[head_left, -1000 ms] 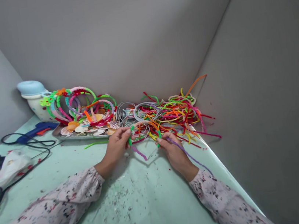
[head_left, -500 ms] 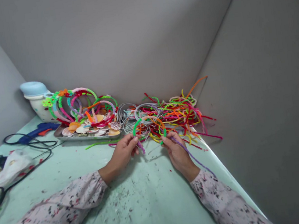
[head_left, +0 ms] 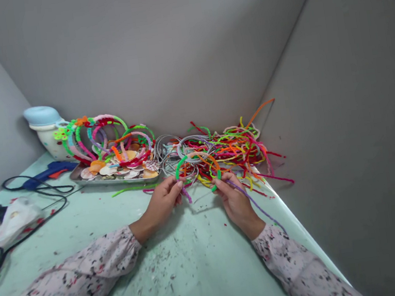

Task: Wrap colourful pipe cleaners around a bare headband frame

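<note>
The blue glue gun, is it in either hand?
No, the left hand and right hand hold a fuzzy band, while the glue gun lies beside the tray.

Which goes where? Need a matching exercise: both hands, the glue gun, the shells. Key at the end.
Things
1. Left hand
2. Right hand
3. Glue gun
4. Shells

Places
A. Inside the metal tray
B. At the green end of the fuzzy arched band
C. On the table, left of the tray
D. At the purple-tipped end of the band

Pairs: 1-D, 2-B, 3-C, 4-A
</note>
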Motion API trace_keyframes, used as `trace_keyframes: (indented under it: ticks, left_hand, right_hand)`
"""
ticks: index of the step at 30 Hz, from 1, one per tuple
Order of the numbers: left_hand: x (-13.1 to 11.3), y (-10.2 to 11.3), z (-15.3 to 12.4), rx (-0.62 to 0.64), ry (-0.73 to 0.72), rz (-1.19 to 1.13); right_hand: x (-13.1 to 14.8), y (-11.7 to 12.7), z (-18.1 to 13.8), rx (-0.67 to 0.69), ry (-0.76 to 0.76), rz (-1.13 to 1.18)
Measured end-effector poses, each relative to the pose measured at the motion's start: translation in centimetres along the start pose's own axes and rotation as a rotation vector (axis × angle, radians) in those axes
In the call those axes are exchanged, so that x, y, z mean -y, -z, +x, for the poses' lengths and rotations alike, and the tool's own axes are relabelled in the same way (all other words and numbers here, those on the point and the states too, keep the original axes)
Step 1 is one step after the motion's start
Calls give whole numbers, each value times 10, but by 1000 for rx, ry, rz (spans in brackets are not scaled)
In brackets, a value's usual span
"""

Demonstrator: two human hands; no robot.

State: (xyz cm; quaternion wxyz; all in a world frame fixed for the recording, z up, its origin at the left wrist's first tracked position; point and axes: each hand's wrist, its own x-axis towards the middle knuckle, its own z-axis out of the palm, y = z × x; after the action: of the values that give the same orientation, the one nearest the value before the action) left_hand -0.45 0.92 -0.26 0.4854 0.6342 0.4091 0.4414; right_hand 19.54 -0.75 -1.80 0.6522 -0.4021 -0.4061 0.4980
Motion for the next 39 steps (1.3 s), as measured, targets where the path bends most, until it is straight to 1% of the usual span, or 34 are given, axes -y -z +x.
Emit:
trace_keyframes:
  ticks: [4,7,10,12,13,14,15,18,20,21,22,24,26,28,29,31,35,39]
  left_hand:
    - [-3,0,-1,-8,35,-37]
    - [-3,-2,-2,18,62,-72]
    - [-2,-6,-4,140,87,-51]
    - [-1,-9,-7,230,81,-10]
    - [-2,-10,-9,248,66,24]
    - [-3,-11,-10,239,47,70]
    - [-4,-12,-12,205,26,128]
    - [-11,-11,-15,26,-65,302]
    - [-16,-10,-18,-82,-185,357]
    - [-18,-11,-20,-113,-261,368]
    - [-19,-11,-22,-127,-341,382]
    - [-20,-13,-24,-77,-463,419]
    - [-20,-16,-26,13,-504,443]
    - [-18,-18,-26,78,-479,428]
    - [-18,-19,-26,88,-454,409]
    - [-18,-19,-25,63,-382,357]
    - [-19,-15,-19,-32,-206,210]
    - [-17,-13,-14,-25,-116,67]
  right_hand:
    - [8,-2,-2,-15,88,-105]
    - [12,-2,-3,-54,163,-143]
    - [11,-3,-4,-85,203,-121]
    - [10,-4,-5,-93,201,-96]
    - [9,-5,-5,-93,194,-85]
    - [8,-5,-6,-94,186,-76]
    - [8,-5,-6,-94,178,-65]
    - [11,-7,-6,-101,171,-27]
    - [13,-9,-7,-107,163,-11]
    - [14,-11,-9,-106,153,-11]
    - [15,-13,-11,-102,139,-17]
    - [15,-17,-16,-84,108,-40]
    - [15,-21,-21,-55,84,-63]
    - [15,-25,-26,-20,72,-71]
    - [15,-27,-28,-2,71,-76]
    - [18,-29,-30,30,81,-102]
    - [21,-30,-35,68,137,-204]
    - [17,-28,-45,161,194,-319]
